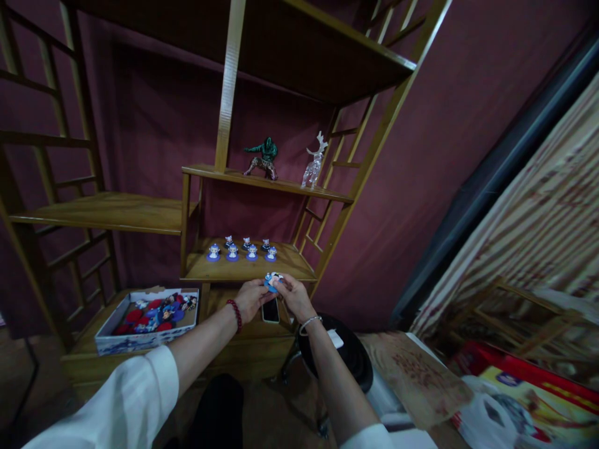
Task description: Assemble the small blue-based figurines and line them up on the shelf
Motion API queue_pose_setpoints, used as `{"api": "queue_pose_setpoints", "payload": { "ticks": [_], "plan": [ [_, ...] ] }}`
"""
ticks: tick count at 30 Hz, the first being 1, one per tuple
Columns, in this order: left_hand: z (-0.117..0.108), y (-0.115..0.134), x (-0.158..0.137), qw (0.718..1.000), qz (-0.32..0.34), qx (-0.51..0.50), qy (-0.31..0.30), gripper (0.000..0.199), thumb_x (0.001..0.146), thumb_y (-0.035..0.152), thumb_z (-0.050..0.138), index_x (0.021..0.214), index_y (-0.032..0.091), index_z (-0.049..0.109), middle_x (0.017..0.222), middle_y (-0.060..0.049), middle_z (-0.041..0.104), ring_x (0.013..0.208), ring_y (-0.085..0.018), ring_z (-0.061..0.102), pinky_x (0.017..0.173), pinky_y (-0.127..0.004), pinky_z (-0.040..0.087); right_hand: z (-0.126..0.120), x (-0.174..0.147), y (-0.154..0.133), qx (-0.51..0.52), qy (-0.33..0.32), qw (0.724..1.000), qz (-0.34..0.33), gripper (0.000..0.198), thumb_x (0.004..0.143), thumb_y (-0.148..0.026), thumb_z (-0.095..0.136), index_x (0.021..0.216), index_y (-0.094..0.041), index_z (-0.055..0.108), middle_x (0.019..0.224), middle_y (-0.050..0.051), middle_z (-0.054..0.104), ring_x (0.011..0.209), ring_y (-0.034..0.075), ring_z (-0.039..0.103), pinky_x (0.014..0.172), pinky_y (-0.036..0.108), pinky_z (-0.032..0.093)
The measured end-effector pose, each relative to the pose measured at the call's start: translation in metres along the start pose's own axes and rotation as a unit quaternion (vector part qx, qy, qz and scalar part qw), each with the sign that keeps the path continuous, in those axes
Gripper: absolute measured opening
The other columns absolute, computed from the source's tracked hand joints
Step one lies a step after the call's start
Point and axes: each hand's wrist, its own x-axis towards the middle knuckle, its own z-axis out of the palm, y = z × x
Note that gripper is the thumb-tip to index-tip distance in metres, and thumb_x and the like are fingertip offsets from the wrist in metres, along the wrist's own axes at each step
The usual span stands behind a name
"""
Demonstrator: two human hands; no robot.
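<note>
Between my two hands, in front of the low shelf, is a small blue-and-white figurine. My left hand grips its left side, fingers closed. My right hand pinches it from the right, the thumb over its front. Just beyond, several small white figurines on purple bases stand in a row on the shelf. Behind them is a row of 3 smaller dark-and-white figurines. A phone lies below my hands, partly covered by them.
At the left, an open cardboard box holds many jumbled figurines with red and blue bases. A dark green figure and a clear deer ornament stand on the upper shelf. A round black stool stands at right.
</note>
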Motion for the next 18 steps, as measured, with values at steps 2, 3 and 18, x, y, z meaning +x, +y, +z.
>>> {"api": "queue_pose_setpoints", "payload": {
  "ticks": [2, 3, 18],
  "plan": [
    [0.0, -0.001, 0.0, 1.0, -0.001, 0.0, 0.002, 0.024, 0.069, -0.011, 0.047, 0.071, 0.007, 0.064, 0.076, -0.008, 0.065, 0.071, -0.012, 0.061, 0.077, -0.028, 0.05, 0.0, 0.0, 0.001, 0.0, -0.004, 1.0, 0.0, 0.025, 0.069, -0.035, 0.061, 0.088, -0.02, 0.062, 0.087, 0.003, 0.068, 0.082, 0.018, 0.062, 0.079, 0.03, 0.047],
    [-0.001, -0.001, 0.0, 1.0, -0.002, -0.001, 0.003, 0.024, 0.069, -0.011, 0.047, 0.07, 0.007, 0.064, 0.076, -0.008, 0.065, 0.071, -0.012, 0.061, 0.078, -0.028, 0.05, -0.001, -0.001, 0.002, 0.001, -0.006, 1.0, 0.0, 0.025, 0.069, -0.035, 0.061, 0.088, -0.02, 0.062, 0.087, 0.002, 0.068, 0.082, 0.018, 0.062, 0.079, 0.03, 0.047],
    [0.003, -0.006, 0.005, 0.999, 0.001, 0.01, -0.031, 0.022, 0.065, -0.009, 0.052, 0.072, 0.007, 0.066, 0.078, -0.007, 0.066, 0.074, -0.013, 0.061, 0.085, -0.032, 0.047, -0.011, -0.003, 0.003, 0.018, -0.034, 0.999, 0.01, 0.028, 0.07, -0.039, 0.061, 0.091, -0.02, 0.061, 0.091, 0.001, 0.066, 0.085, 0.017, 0.059, 0.081, 0.029, 0.043]
  ]
}}
